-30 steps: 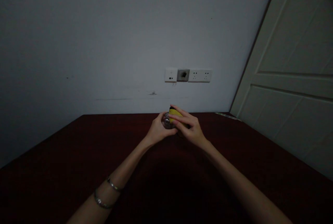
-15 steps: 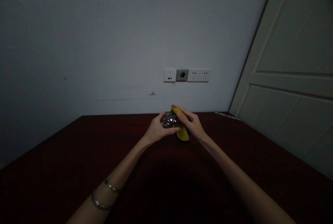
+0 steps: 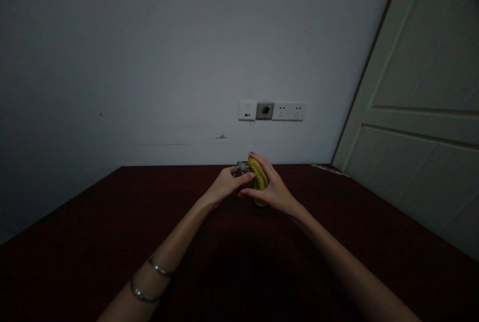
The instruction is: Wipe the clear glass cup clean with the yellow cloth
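Observation:
My left hand (image 3: 223,185) is closed around a small clear glass vessel (image 3: 242,167), its thumb lying across the near side. Most of the glass is hidden by my fingers, so I cannot tell its exact kind. A folded yellow cloth (image 3: 259,172) is in my right hand (image 3: 277,190), pressed against the right side of the glass. The right thumb reaches under toward the left hand, while the fingers curve over the cloth's top. Both hands are held close together above the dark red tabletop (image 3: 123,212).
A pale wall (image 3: 168,63) rises behind the table, with a row of sockets and switches (image 3: 273,111) on it. A white panelled door (image 3: 422,162) stands at the right. A thin patterned strip (image 3: 330,169) lies at the table's back right edge.
The right hand and cloth have shifted round the glass; its thumb has moved from the cloth's upper part to below the glass. The left thumb has risen, and the cloth looks more bunched.

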The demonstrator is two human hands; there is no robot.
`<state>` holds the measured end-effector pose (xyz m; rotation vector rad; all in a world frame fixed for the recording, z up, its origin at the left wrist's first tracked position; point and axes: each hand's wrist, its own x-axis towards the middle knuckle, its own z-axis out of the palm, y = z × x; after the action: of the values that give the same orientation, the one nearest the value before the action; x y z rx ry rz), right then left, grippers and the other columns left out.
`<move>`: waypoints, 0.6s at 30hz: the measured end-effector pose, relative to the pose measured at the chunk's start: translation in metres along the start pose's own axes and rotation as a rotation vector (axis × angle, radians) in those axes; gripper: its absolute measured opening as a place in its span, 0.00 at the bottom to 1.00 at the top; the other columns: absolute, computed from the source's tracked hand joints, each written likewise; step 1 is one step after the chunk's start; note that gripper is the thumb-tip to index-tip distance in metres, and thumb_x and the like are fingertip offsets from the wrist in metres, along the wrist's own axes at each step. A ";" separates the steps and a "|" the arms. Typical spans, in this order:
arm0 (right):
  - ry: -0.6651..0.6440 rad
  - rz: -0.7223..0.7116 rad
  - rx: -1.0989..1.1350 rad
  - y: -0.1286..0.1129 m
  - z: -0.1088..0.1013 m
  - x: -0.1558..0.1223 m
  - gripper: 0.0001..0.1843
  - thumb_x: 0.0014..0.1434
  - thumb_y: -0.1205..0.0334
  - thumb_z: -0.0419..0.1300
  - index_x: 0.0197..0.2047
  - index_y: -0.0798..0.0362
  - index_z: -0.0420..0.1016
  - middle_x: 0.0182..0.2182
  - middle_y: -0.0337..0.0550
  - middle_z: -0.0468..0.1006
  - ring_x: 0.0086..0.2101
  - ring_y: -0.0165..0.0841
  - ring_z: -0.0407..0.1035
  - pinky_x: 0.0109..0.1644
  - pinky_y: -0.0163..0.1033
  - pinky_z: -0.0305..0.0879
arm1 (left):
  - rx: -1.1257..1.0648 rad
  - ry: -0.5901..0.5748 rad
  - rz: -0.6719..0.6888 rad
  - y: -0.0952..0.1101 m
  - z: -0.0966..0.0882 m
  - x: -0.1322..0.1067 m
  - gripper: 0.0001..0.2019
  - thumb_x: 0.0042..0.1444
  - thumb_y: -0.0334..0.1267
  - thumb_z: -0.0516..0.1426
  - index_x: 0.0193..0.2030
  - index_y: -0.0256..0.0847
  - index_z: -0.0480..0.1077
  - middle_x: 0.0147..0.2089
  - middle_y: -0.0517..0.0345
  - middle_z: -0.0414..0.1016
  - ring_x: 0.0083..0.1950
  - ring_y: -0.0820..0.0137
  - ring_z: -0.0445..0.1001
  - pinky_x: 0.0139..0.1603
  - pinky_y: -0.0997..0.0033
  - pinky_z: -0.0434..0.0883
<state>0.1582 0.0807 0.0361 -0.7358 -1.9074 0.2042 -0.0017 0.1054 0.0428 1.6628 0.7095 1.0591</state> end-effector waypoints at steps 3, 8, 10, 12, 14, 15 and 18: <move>0.032 0.067 0.071 0.002 0.000 -0.001 0.43 0.42 0.56 0.68 0.60 0.46 0.57 0.58 0.48 0.62 0.58 0.42 0.57 0.62 0.50 0.52 | 0.001 -0.110 0.006 -0.007 -0.007 0.001 0.24 0.43 0.53 0.61 0.39 0.34 0.69 0.31 0.56 0.71 0.24 0.77 0.66 0.23 0.75 0.67; 0.110 0.332 0.310 0.003 -0.004 0.002 0.45 0.39 0.57 0.69 0.60 0.53 0.59 0.52 0.51 0.71 0.51 0.42 0.67 0.57 0.49 0.62 | 0.114 -0.178 0.020 -0.020 -0.020 0.001 0.37 0.38 0.45 0.65 0.56 0.34 0.60 0.38 0.53 0.71 0.27 0.77 0.67 0.26 0.75 0.67; 0.121 0.420 0.365 0.003 -0.005 0.005 0.45 0.38 0.57 0.69 0.60 0.55 0.59 0.51 0.52 0.72 0.49 0.42 0.68 0.55 0.49 0.64 | 0.198 -0.090 0.049 -0.021 -0.020 0.000 0.45 0.35 0.41 0.67 0.61 0.37 0.53 0.43 0.49 0.71 0.28 0.76 0.68 0.27 0.74 0.68; 0.111 0.467 0.396 0.003 -0.004 0.007 0.46 0.38 0.57 0.69 0.60 0.56 0.59 0.52 0.53 0.71 0.50 0.42 0.68 0.55 0.49 0.65 | 0.243 -0.039 0.111 -0.020 -0.017 -0.001 0.48 0.33 0.39 0.68 0.62 0.39 0.51 0.49 0.45 0.69 0.34 0.70 0.72 0.33 0.68 0.71; 0.096 0.473 0.414 0.001 -0.002 0.008 0.46 0.38 0.57 0.69 0.60 0.57 0.59 0.52 0.54 0.71 0.50 0.42 0.68 0.54 0.48 0.65 | 0.254 -0.046 0.188 -0.016 -0.012 -0.002 0.44 0.34 0.38 0.68 0.60 0.39 0.55 0.52 0.44 0.69 0.43 0.63 0.73 0.42 0.61 0.71; 0.090 0.465 0.415 0.001 0.000 0.008 0.46 0.38 0.57 0.69 0.60 0.57 0.59 0.52 0.54 0.71 0.49 0.42 0.69 0.54 0.48 0.65 | 0.257 -0.047 0.213 -0.013 -0.009 -0.002 0.41 0.35 0.39 0.68 0.58 0.38 0.58 0.52 0.44 0.69 0.47 0.61 0.72 0.46 0.59 0.70; 0.057 0.427 0.410 0.003 0.001 0.007 0.46 0.40 0.56 0.68 0.61 0.55 0.58 0.53 0.53 0.71 0.49 0.41 0.69 0.54 0.47 0.65 | 0.277 -0.008 0.215 -0.007 -0.005 -0.004 0.34 0.39 0.41 0.66 0.54 0.36 0.61 0.50 0.44 0.71 0.48 0.60 0.72 0.50 0.55 0.68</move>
<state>0.1564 0.0869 0.0392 -0.8435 -1.5641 0.8059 -0.0081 0.1067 0.0354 2.0163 0.7078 1.1426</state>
